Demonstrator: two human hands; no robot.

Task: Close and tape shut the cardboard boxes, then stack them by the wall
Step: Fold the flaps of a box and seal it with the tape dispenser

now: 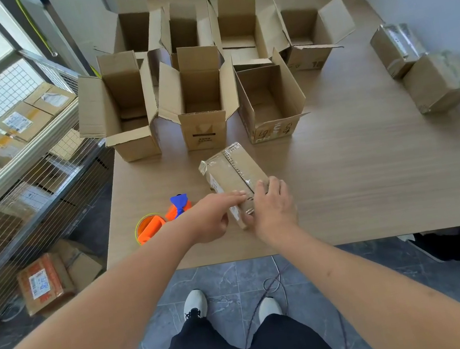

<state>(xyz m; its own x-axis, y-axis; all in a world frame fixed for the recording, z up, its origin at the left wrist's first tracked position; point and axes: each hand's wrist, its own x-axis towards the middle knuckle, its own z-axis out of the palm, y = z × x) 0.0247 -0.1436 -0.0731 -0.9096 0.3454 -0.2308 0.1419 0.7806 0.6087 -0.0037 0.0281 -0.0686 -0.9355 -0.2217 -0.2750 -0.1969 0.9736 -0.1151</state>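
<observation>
Here the right hand (273,206) curls over the near end of the small, closed brown cardboard box (234,178) while the left hand (214,216) pinches its near-left corner; press the tape flat, then reach left for the orange tape dispenser (160,221)

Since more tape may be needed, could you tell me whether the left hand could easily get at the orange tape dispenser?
Probably yes. The tape dispenser lies just left of the left hand on bare table, nothing between, though that hand first has to leave the taped box.
</observation>
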